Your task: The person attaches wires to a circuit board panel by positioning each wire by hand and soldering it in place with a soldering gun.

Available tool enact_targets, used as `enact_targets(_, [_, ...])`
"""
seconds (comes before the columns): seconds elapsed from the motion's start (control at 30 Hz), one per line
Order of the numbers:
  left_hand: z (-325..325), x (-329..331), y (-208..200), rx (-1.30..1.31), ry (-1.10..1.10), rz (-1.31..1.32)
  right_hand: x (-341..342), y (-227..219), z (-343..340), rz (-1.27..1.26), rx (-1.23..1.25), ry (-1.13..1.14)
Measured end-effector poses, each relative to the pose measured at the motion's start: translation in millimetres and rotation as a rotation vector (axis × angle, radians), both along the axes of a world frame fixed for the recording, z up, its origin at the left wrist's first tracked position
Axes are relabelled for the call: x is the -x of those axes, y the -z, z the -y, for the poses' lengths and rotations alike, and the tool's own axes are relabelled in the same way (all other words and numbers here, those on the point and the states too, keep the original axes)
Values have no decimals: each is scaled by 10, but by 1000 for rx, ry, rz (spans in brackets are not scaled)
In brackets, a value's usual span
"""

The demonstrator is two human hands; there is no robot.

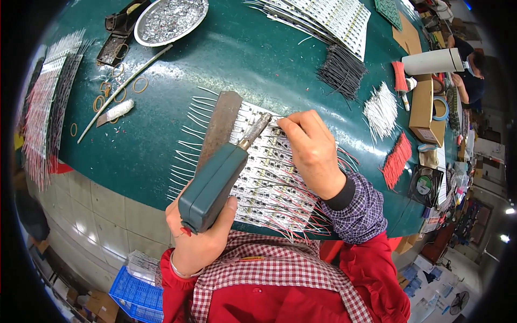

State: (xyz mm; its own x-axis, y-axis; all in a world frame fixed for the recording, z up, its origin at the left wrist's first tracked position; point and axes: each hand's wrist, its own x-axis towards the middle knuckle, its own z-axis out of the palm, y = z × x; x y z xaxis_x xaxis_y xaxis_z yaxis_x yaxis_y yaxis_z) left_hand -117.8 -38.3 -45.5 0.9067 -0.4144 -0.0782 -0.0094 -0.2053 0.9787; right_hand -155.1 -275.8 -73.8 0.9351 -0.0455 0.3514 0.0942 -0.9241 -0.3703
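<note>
My left hand (202, 245) is closed round the handle of a dark green soldering gun (215, 183). Its metal tip reaches the upper edge of a white panel of small circuit boards (261, 185) lying on the table. Beside that tip, my right hand (312, 145) pinches what looks like a thin wire, mostly hidden by the fingers. A brown, worn flat bar (219, 126) lies across the panel's left part. White wires (186, 156) stick out past the bar, and red, white and black wires (291, 215) fan out along the panel's right and near side.
A white dish of metallic bits (171, 21) stands far left, near a thin rod (126, 91) and rubber bands. Bundles of black (342, 71), white (381, 113) and red wires (397, 160) lie to the right. Stacked panels (334, 24) sit at the back; another person (471, 70) is far right.
</note>
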Motion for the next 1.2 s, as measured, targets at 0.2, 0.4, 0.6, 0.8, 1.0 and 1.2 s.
enact_targets(0.2, [50,-70,-76,-39,66,12,3,4,3,-6,8,2])
enact_targets(0.4, [-74,46,-127,-4,-119,-340,11,26,4,2,13,2])
enact_targets(0.6, [-156,-62,-164,539,-184,-589,4,0,-16,2,11,4])
enact_targets(0.8, [-144,25,-107,519,-172,-548,5,-10,-27,62,55,13])
enact_targets(1.0, [-249,106,-144,253,-59,-506,112,18,-79,76,-10,-6])
enact_targets(1.2, [-288,159,10,51,21,-298,108,35,-85,63,-48,-25])
